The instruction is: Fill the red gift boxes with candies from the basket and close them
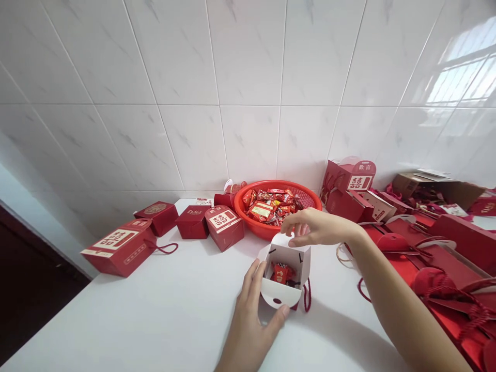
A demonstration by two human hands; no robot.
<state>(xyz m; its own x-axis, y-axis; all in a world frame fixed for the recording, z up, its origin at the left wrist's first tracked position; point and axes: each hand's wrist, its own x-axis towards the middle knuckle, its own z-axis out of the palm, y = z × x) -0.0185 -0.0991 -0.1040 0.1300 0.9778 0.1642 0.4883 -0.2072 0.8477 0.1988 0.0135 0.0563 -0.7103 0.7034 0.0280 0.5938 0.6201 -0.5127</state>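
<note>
Nearest the camera, the left hand (250, 323) is angled up from below, its thumb and fingers spread around one open box (289, 295), which is gripped between them on the table. The right hand (321, 227) is reached in from the right, wrist bent, its fingers loosely curled and thumb apart above the far flap; whether the flap is touched cannot be told. Wrapped sweets (282, 273) are seen inside. The white table (155, 320) is backed by a tiled wall (248, 62), where a barred window is reflected. One red basket (306, 192) of sweets is set behind, with four closed red boxes (194, 223) clearly seen left of it. More are piled at right, too overlapped to be counted.
</note>
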